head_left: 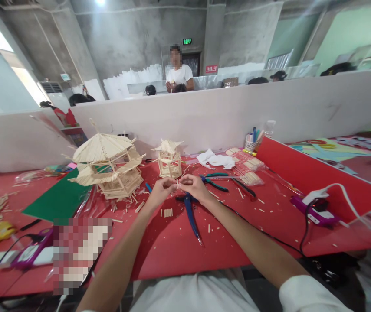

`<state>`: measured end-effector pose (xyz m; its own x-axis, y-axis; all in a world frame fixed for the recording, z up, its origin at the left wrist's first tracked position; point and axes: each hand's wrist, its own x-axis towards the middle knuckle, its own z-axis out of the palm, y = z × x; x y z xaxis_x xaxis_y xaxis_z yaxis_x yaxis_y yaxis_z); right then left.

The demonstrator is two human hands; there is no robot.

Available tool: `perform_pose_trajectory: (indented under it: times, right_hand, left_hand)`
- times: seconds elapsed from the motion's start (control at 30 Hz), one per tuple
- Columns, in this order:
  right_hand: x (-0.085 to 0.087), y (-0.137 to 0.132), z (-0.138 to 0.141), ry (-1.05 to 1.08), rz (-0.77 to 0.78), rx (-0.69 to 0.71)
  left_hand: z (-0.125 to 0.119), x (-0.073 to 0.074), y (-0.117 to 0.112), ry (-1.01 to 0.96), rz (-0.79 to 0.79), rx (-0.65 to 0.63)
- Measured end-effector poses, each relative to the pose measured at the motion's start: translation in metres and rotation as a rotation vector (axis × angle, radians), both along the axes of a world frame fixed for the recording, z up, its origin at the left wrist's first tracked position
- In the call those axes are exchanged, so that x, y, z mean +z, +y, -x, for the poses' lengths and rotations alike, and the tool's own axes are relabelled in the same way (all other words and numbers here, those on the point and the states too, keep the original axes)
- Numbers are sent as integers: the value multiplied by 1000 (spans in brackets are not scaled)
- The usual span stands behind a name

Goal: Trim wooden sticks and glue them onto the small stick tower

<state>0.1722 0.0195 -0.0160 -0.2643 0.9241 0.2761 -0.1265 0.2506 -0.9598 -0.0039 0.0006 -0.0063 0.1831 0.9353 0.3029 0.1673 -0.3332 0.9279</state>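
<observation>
My left hand and my right hand meet over the middle of the red table, fingers pinched. Between their fingertips is a short pale wooden stick, which both appear to hold. Just behind them stands a small model pavilion made of wooden sticks. A larger stick pavilion with two roof tiers stands to the left. Under my right hand lies a blue tool with a narrow tip, its kind partly hidden. A row of short sticks lies in front of my left hand.
Green-handled pliers, white cloth and bagged sticks lie to the right. Purple power strips with cables sit on both sides. A green board is at left, a red panel at right. A partition closes the back.
</observation>
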Motion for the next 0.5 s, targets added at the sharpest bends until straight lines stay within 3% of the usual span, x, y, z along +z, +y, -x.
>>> perform_pose_trajectory:
  times: [0.5]
  right_hand:
    - [-1,3,-1,-43,-56,37]
  left_hand:
    - [-1,4,-3,31,15,-4]
